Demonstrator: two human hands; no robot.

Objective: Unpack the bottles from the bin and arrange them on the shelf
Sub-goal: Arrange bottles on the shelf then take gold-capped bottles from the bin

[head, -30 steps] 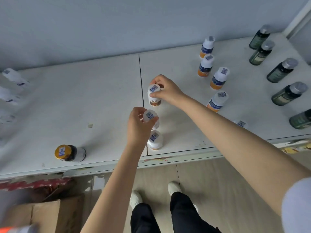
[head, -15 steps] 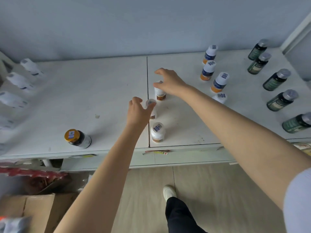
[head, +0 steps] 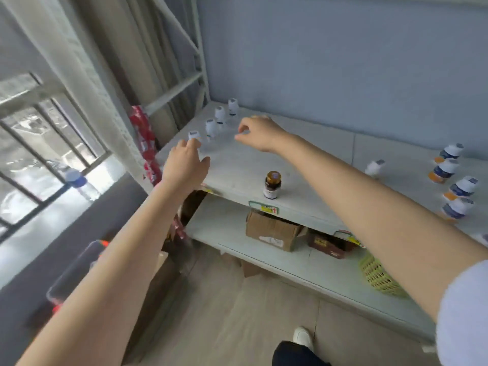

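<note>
The white shelf top carries a row of white bottles at its far left end, among them one at the back and one nearest the edge. My left hand reaches up to that nearest bottle with fingers extended; it holds nothing. My right hand hovers over the shelf right of the row, fingers loosely curled and empty. A brown bottle with a gold cap stands near the front edge. A lone white bottle and several blue-and-orange bottles stand at the right. A blurred translucent bin is at lower left.
The lower shelf holds a cardboard box, a dark brown box and a yellow-green basket. A red package leans by the shelf's left upright. A barred window is at the left.
Both hands let go of the white bottles in the shelf's middle and swung left to its far end. The view turned left with them.
</note>
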